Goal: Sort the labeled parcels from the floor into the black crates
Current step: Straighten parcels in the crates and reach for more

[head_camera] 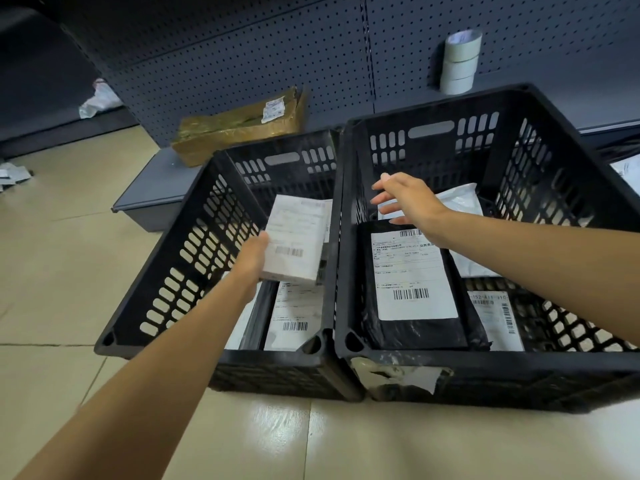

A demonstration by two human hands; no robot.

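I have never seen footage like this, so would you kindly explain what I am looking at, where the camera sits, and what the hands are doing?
There is no machine here: a person wears one camera on the head, looking forward and down at two bare arms. Two black crates stand side by side on a tiled floor, the left crate and the right crate. The left hand holds a small white labelled parcel in its grip over the left crate, which already holds other labelled parcels. The right hand is open and holds nothing, reaching over a black parcel in the right crate. Behind, a brown box and tape rolls rest on a shelf.
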